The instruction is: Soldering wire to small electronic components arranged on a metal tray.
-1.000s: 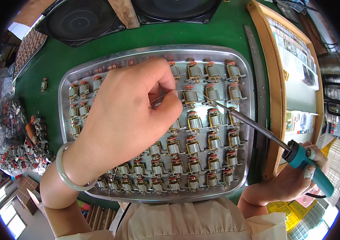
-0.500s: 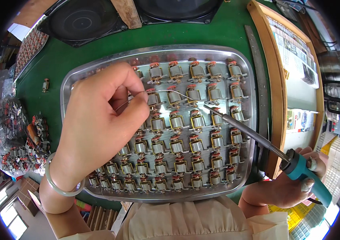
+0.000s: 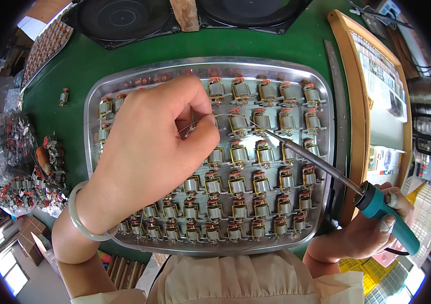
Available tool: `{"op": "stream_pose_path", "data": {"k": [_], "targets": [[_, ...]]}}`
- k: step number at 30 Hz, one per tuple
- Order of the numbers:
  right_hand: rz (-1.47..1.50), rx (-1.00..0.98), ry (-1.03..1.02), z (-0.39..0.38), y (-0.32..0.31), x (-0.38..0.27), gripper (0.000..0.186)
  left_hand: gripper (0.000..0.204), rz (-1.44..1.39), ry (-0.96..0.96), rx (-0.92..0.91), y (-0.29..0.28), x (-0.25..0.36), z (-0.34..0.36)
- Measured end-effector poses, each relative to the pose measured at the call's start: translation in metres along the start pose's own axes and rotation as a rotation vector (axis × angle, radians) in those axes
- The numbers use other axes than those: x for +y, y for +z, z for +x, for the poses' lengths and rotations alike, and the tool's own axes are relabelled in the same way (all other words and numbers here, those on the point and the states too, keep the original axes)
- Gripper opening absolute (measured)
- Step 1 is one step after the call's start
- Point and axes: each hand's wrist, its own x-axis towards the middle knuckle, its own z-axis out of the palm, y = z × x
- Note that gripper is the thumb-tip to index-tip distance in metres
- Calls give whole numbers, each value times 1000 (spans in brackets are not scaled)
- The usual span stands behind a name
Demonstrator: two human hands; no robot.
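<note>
My left hand (image 3: 165,134) is over the left part of a metal tray (image 3: 203,65), pinching a thin solder wire (image 3: 238,116) between thumb and forefinger. The wire arcs right from the fingertips. Its end meets, or nearly meets, the tip of a soldering iron (image 3: 317,159) at a small coil (image 3: 261,120) in the second row. My right hand (image 3: 378,223) grips the iron's teal handle at the right, beyond the tray's edge. Rows of similar small coils with silvery wrapping and red tops fill the tray; my left hand and forearm hide several.
A clear plastic bag (image 3: 7,152) and a heap of loose coils (image 3: 30,197) lie at the left, with one coil (image 3: 64,97) alone nearby. Two black speaker-like discs (image 3: 123,19) stand at the back. A metal strip (image 3: 338,101) and wooden frame (image 3: 353,61) flank the tray's right side.
The view has shifted, so tray and bench sit slightly further right. Against the tray, the iron's tip has moved slightly left and up to the wire's end. Both hands keep their grip.
</note>
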Motion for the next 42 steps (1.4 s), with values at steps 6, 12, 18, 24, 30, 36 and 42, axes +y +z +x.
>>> {"op": "stream_pose_path", "data": {"k": [6,12,18,24,30,36,42], "targets": [[13,-62,-25,1,-8,5,34,8,17,11,-32,0,2,0],[6,-6,-63,0,-4,5,34,8,-18,-2,14,-5,0,-3],[60,68,-42,-2,-8,1,35,8,-2,-50,35,-16,-3,-9],[8,10,-4,-1,8,-13,33,8,7,-64,18,-16,-6,-12],[-28,-6,-52,-1,19,-13,29,7,3,-46,13,-18,-11,-14],[-7,-133,-110,-2,12,-4,29,8,1,-22,18,-16,-15,-15],[-24,-50,-68,-3,20,-6,30,9,-12,-14,16,-14,-16,-13]]}}
